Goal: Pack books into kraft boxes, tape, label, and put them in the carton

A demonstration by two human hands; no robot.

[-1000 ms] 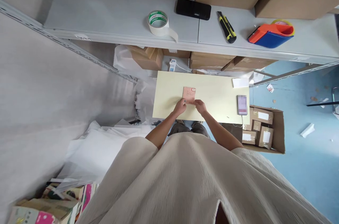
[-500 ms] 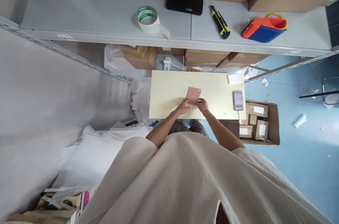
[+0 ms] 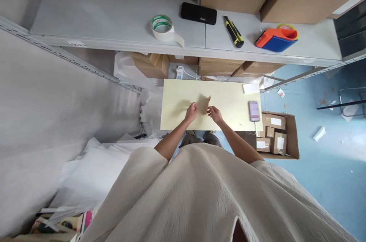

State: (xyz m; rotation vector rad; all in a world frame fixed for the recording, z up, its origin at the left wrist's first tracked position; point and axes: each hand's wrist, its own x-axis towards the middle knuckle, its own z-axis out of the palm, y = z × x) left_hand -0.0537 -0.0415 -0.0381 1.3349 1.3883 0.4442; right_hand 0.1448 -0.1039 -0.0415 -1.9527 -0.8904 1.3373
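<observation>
On the pale yellow tabletop, a thin pinkish-brown booklet is tipped up almost on edge, its narrow side toward me. The fingers of my right hand pinch its lower right edge. My left hand is to the left of the booklet, apart from it, with the fingers curled in and nothing visible in them. A shadow of the booklet falls on the table between both hands.
A phone with a cable and a white box lie at the table's right end. The shelf above holds a tape roll, black device, utility knife and tape dispenser. A carton of small boxes stands right.
The booklet has gone from lying face up in both hands to standing nearly on edge in my right hand. My left hand has let go and moved slightly left.
</observation>
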